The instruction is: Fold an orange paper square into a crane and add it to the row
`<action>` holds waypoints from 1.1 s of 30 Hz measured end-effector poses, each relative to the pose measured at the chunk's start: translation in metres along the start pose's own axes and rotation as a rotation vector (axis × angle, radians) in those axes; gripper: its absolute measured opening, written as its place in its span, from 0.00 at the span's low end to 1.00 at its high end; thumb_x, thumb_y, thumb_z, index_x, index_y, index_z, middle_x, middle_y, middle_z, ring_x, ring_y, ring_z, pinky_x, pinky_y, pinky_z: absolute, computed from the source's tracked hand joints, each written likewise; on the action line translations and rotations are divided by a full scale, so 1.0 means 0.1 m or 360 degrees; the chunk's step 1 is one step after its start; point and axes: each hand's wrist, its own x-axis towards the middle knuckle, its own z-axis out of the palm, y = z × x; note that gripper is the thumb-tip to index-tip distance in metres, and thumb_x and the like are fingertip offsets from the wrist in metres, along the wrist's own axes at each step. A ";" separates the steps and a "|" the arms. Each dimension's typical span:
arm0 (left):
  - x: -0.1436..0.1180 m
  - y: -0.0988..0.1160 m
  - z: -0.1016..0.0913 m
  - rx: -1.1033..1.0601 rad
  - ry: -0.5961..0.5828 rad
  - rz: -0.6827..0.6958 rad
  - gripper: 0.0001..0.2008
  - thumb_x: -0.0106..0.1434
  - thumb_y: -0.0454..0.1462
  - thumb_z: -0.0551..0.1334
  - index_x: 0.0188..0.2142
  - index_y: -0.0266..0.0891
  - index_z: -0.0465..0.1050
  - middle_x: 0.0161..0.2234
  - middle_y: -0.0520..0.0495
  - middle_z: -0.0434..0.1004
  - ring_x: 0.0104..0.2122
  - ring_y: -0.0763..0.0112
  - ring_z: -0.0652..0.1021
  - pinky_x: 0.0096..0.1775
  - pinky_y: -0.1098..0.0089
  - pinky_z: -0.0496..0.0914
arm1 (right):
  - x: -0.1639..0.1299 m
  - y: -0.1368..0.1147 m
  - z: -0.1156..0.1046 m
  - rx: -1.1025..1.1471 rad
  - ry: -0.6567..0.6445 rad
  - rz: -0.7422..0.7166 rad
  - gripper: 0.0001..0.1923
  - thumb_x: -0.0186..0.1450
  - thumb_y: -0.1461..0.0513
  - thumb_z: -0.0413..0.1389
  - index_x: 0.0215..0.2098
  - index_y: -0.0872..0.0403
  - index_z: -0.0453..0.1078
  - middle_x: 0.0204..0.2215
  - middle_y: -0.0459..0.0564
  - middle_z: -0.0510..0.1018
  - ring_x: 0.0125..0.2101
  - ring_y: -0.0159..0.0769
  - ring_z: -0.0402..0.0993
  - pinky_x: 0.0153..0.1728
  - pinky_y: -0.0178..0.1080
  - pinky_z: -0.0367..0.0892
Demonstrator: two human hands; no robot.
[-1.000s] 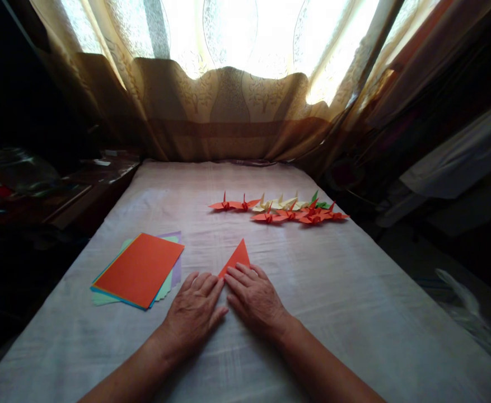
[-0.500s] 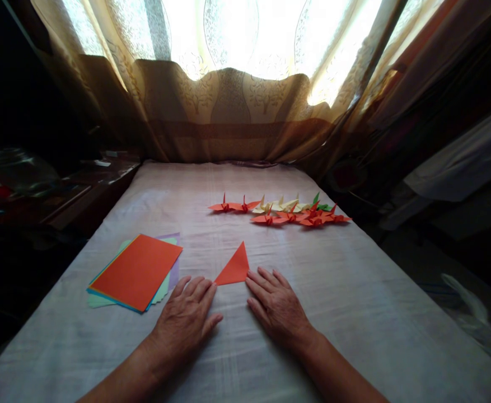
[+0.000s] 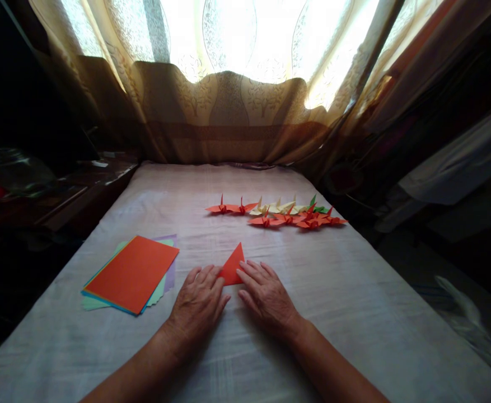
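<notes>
An orange paper folded into a triangle lies flat on the pale cloth-covered table. My left hand rests palm down, its fingertips on the triangle's lower left corner. My right hand lies flat too, fingertips touching the triangle's lower right edge. Both hands press the paper rather than grip it. To the left lies a stack of coloured paper sheets with an orange sheet on top.
Several folded paper cranes, orange, cream and green, sit in rows farther back on the table. Patterned curtains hang behind the far edge. A dark cluttered surface lies to the left, dark furniture to the right.
Half a second ago the hands lay apart below the triangle; both have now slid inward and forward onto its lower corners.
</notes>
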 end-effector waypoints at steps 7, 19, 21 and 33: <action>-0.05 0.04 0.25 -0.0048 0.0075 0.0115 0.24 0.71 0.47 0.52 0.61 0.38 0.66 0.58 0.42 0.72 0.58 0.59 0.72 0.61 0.56 0.59 | 0.22 0.10 -0.03 0.0111 -0.0454 -0.0106 0.29 0.73 0.51 0.46 0.69 0.49 0.52 0.67 0.50 0.56 0.68 0.41 0.49 0.67 0.53 0.42; -0.07 0.00 0.31 -0.0023 0.0016 0.0156 0.26 0.71 0.49 0.51 0.61 0.38 0.66 0.59 0.40 0.71 0.59 0.58 0.70 0.64 0.55 0.53 | 0.56 0.37 -0.01 -0.0028 -0.0559 0.0064 0.30 0.73 0.51 0.41 0.70 0.52 0.47 0.69 0.51 0.48 0.69 0.42 0.42 0.67 0.57 0.36; -0.07 0.00 0.32 -0.0048 0.0002 0.0140 0.27 0.71 0.50 0.51 0.61 0.38 0.66 0.59 0.40 0.71 0.59 0.57 0.70 0.64 0.55 0.53 | 0.61 0.38 0.02 -0.0029 -0.0553 0.0125 0.30 0.73 0.51 0.41 0.70 0.51 0.47 0.70 0.50 0.48 0.69 0.43 0.41 0.67 0.57 0.36; -0.06 -0.06 0.33 -0.0137 0.0070 0.0050 0.20 0.71 0.44 0.52 0.58 0.41 0.69 0.60 0.42 0.70 0.60 0.55 0.68 0.62 0.51 0.57 | 0.43 0.26 0.10 0.0107 -0.0008 0.0584 0.17 0.69 0.61 0.52 0.54 0.49 0.72 0.65 0.56 0.62 0.66 0.50 0.52 0.63 0.58 0.48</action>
